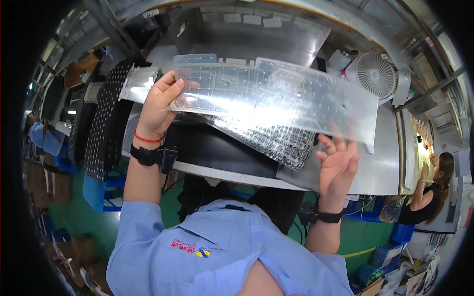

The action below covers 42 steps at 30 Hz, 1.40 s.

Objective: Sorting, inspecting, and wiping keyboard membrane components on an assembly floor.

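Presently, clear sheet (316, 96): held across the upper centre of the frame, long axis left to right, dipping slightly rightward
Left hand (157, 108): nearer one, already on the sheet, its left end pinched between thumb and fingers
Right hand (338, 165): placed just below the sheet's lower right edge, fingers loosely spread, nothing seen gripped; contact cannot be told
Dark studded panel (291, 143): partly covered by the sheet, laid slantwise above the desk (377, 163)
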Motion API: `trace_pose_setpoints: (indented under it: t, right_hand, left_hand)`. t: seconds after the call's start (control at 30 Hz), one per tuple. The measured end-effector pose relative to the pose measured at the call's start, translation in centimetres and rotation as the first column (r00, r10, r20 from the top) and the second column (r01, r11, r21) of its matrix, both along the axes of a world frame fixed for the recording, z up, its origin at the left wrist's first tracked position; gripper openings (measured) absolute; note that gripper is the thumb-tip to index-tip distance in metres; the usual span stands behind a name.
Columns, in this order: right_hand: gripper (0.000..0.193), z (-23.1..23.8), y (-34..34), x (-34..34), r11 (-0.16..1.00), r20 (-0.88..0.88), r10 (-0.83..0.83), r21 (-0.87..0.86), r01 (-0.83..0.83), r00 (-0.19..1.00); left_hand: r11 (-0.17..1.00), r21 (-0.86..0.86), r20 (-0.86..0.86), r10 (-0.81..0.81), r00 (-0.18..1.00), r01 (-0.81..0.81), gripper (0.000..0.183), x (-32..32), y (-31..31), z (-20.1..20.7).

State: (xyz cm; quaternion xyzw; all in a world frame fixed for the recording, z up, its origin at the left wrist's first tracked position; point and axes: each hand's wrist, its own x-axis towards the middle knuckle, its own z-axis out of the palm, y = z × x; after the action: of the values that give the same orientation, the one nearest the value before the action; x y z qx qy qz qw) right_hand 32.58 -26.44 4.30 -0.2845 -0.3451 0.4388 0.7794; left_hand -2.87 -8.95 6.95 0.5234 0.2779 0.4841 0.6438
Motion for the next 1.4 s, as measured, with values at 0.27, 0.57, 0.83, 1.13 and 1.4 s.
trace_pose_setpoints:
  t: [0.27, 0.57, 0.83, 1.13, 1.4]
  right_hand:
    - [0.058, -0.6, 0.5, -1.2, 0.948, 0.138, -0.192, -0.23, 0.22, 0.972]
    - [0.057, -0.7, 0.6, -2.2, 0.934, 0.166, -0.216, -0.251, 0.253, 0.962]
    - [0.057, -0.8, 0.4, -2.4, 0.928, 0.187, -0.227, -0.256, 0.27, 0.956]
    - [0.057, -1.0, 0.5, -2.7, 0.923, 0.187, -0.23, -0.27, 0.274, 0.955]
    - [0.057, -1.1, 0.4, -2.5, 0.929, 0.193, -0.212, -0.266, 0.259, 0.958]
  left_hand:
    - [0.993, -0.09, 0.001, -0.077, 0.997, 0.077, 0.033, -2.3, -1.9, -1.7]
    - [0.99, -0.104, 0.052, -0.088, 0.995, 0.093, 0.035, -3.0, -1.4, -2.2]
    - [0.987, -0.115, 0.076, -0.107, 0.991, 0.115, 0.034, -3.3, -1.2, -2.6]
    - [0.983, -0.12, 0.1, -0.13, 0.986, 0.142, 0.034, -3.4, -1.4, -2.5]
    - [0.992, -0.126, -0.022, 0.005, 1.0, -0.008, 0.033, -2.3, -1.8, -2.3]
